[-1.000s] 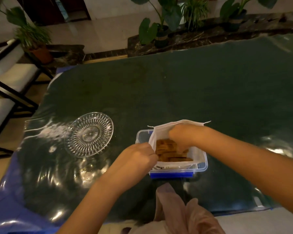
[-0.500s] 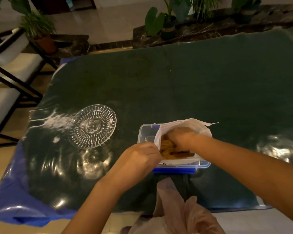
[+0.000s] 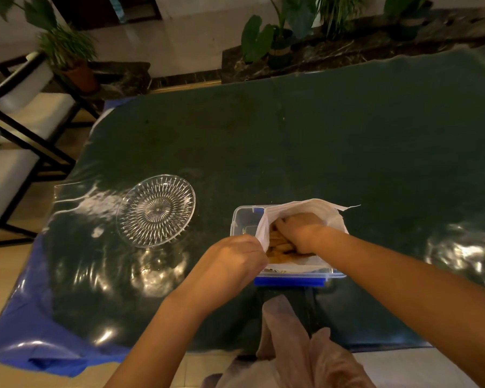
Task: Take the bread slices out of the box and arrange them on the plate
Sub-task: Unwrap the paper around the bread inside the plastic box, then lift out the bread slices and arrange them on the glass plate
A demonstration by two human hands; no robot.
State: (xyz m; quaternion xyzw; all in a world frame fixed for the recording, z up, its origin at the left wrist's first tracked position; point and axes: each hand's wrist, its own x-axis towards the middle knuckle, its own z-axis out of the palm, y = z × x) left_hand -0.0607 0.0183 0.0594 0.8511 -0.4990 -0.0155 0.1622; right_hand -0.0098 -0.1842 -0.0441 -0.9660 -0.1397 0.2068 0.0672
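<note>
Left hand [image 3: 235,257] curled shut, pinching the near-left edge of the white paper bag [image 3: 305,210] and pulling it open. Right hand [image 3: 298,231] plunged into the bag's mouth, palm down, forearm slanting in from the lower right; fingers buried among the golden-brown bread slices [image 3: 277,247], grip impossible to tell. Bag and slices sitting inside the clear rectangular plastic box with blue clips [image 3: 242,219] on the dark green surface [image 3: 291,141]. Round cut-glass plate [image 3: 132,219] bare, near the box's left side, apart from it.

no legible txt, bag [image 3: 297,266] print blurred
</note>
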